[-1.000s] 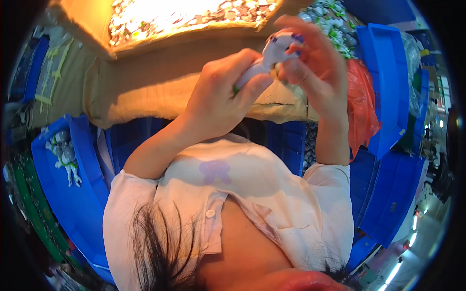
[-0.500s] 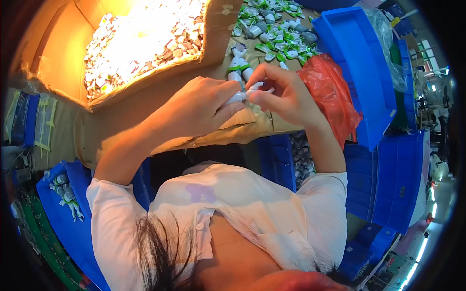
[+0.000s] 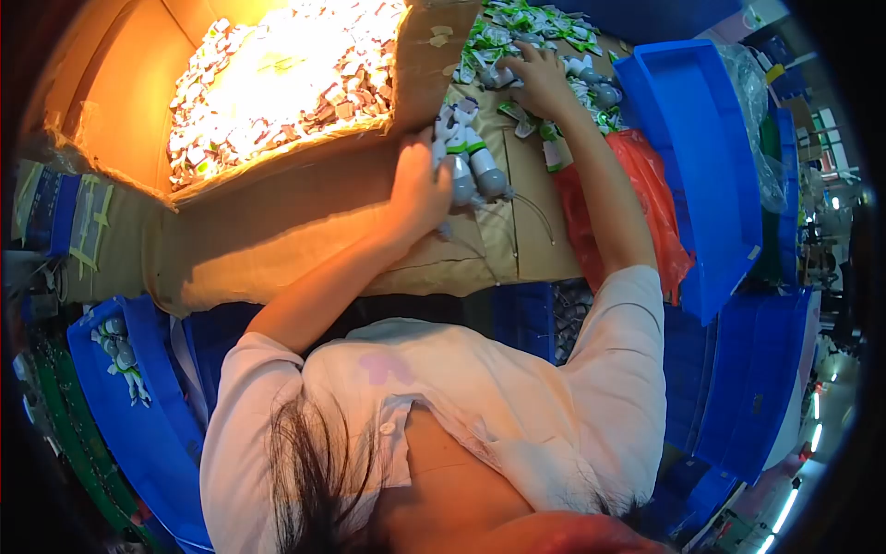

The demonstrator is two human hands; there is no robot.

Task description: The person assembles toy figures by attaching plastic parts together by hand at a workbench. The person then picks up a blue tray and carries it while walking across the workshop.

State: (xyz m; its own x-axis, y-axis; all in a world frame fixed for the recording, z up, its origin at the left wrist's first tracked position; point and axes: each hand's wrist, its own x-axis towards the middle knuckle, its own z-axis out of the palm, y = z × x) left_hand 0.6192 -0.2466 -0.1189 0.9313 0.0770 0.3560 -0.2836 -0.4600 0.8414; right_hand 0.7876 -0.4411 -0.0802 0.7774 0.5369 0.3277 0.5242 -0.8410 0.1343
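My left hand (image 3: 421,189) rests on the cardboard-covered bench with its fingers curled, against the left side of white, green and grey toy figure parts (image 3: 469,152) with rounded grey ends. A bluish-grey end sticks out below this hand; whatever else it may hold is hidden. Farther back, my right hand (image 3: 543,81) reaches into a pile of green-and-white toy parts (image 3: 526,18). Its thumb and fingers close around the end of a rounded grey toy part (image 3: 496,76). Thin cords trail from the figure parts toward the bench's front edge.
A brightly lit cardboard box (image 3: 277,157) full of small pieces stands at left. On the right are a red plastic bag (image 3: 646,198) and a long blue tray (image 3: 692,138). Another blue bin (image 3: 161,397), at lower left, holds grey-and-white figures.
My hands were together over a small white part; now they are apart. The right moved up and away to the pile, and the left shifted beside the figure parts, which sit nearer me.
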